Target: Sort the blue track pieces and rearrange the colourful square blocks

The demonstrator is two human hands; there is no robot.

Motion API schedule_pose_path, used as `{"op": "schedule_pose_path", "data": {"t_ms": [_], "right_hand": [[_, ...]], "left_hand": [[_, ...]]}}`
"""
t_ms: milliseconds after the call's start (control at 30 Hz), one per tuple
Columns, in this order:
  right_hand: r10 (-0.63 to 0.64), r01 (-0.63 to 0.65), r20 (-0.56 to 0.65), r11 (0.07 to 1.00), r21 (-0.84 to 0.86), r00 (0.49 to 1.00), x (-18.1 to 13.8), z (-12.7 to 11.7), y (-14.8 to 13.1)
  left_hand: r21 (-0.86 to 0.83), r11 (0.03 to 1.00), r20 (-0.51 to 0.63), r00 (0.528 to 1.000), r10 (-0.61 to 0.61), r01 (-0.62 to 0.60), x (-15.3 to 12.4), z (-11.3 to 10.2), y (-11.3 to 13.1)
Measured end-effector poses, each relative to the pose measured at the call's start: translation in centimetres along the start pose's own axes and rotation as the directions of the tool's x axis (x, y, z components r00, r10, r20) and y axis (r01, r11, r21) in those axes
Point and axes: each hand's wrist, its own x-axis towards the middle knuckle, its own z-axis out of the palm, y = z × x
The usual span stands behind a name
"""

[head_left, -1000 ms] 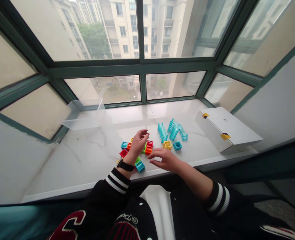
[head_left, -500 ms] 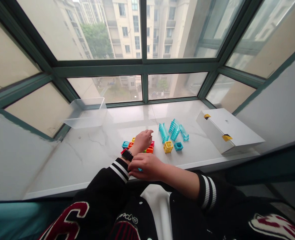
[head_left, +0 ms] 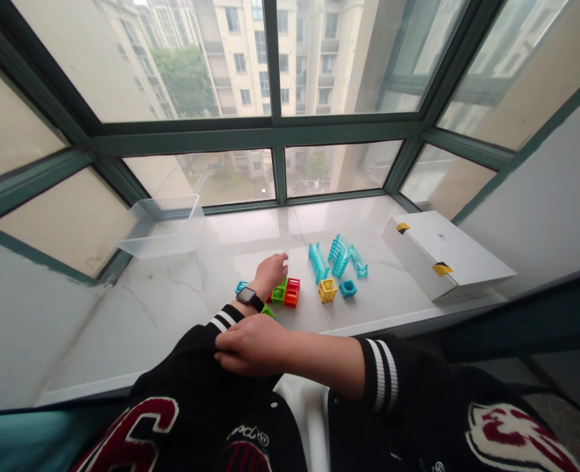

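Observation:
My left hand [head_left: 270, 272] reaches out above a cluster of coloured building blocks [head_left: 292, 293]. Nothing shows in its loosely bent fingers, which are apart. A black watch [head_left: 248, 296] is on that wrist. Under the hand and wrist lie red, green and blue blocks, partly covered. My right hand [head_left: 253, 344] crosses over my left forearm, its fingers closed on the black jacket sleeve [head_left: 206, 341] behind the striped cuff. Right of the cluster stand a yellow cube block [head_left: 328, 290] and a teal block [head_left: 347, 288]. Behind these are clear turquoise track pieces [head_left: 339, 255].
A clear plastic bin [head_left: 164, 229] stands at the back left of the white marble sill [head_left: 172, 295]. At the right is a white box [head_left: 447, 255] with yellow and black tabs. Green-framed windows [head_left: 280, 141] close off the back and sides.
My right hand has slid from beside the watch back along my left forearm, and the cuff sits farther from the watch. The view has shifted slightly, baring more of the blocks.

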Motion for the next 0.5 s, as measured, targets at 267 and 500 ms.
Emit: {"op": "schedule_pose_path", "data": {"t_ms": [267, 500], "right_hand": [[-0.143, 0.147, -0.037, 0.933, 0.327, 0.989, -2.5, 1.9, 2.2], [-0.119, 0.050, 0.101, 0.855, 0.516, 0.988, -1.7, 0.8, -0.6]], "left_hand": [[-0.477, 0.876, -0.225, 0.954, -0.198, 0.070, 3.3, -8.2, -2.6], [-0.359, 0.932, -0.297, 0.940, -0.168, 0.054, 1.8, -6.3, -3.4]]}}
